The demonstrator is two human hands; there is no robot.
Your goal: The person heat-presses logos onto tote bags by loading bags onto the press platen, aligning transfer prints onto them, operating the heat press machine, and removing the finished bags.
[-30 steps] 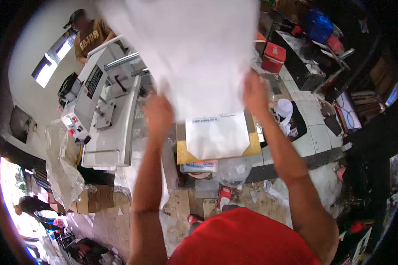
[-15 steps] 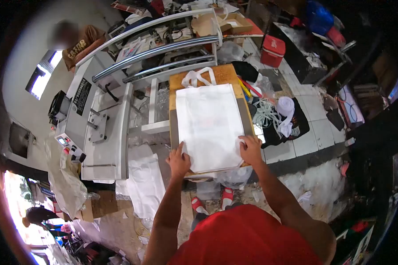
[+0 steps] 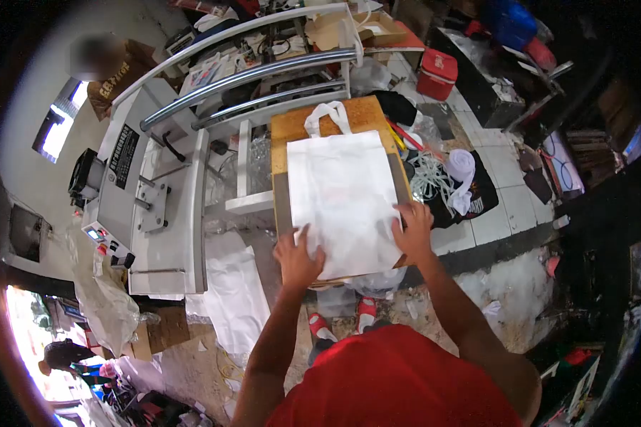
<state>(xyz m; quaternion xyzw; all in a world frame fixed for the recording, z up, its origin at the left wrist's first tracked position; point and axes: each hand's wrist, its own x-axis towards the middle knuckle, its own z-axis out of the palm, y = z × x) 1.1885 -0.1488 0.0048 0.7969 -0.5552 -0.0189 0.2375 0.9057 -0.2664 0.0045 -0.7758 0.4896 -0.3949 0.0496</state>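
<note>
A white cloth bag (image 3: 343,192) lies flat on a wooden board (image 3: 288,128), its handle loop (image 3: 329,117) at the far end. Faint marks show through the cloth. My left hand (image 3: 298,257) rests at the bag's near left edge with its fingers spread. At the near right edge, my right hand (image 3: 413,229) touches the cloth, fingers apart. Neither hand grips anything.
A heat press (image 3: 167,206) with metal rails (image 3: 263,67) stands left of the board. White cloth (image 3: 228,292) hangs below it. Right are a white roll (image 3: 460,167), cords and a red box (image 3: 436,74). A person (image 3: 117,75) is at the upper left.
The bag was raised in both hands, then came down flat over the printed sheet on the board. Since half a second ago, both hands have moved slightly inward over its edges.
</note>
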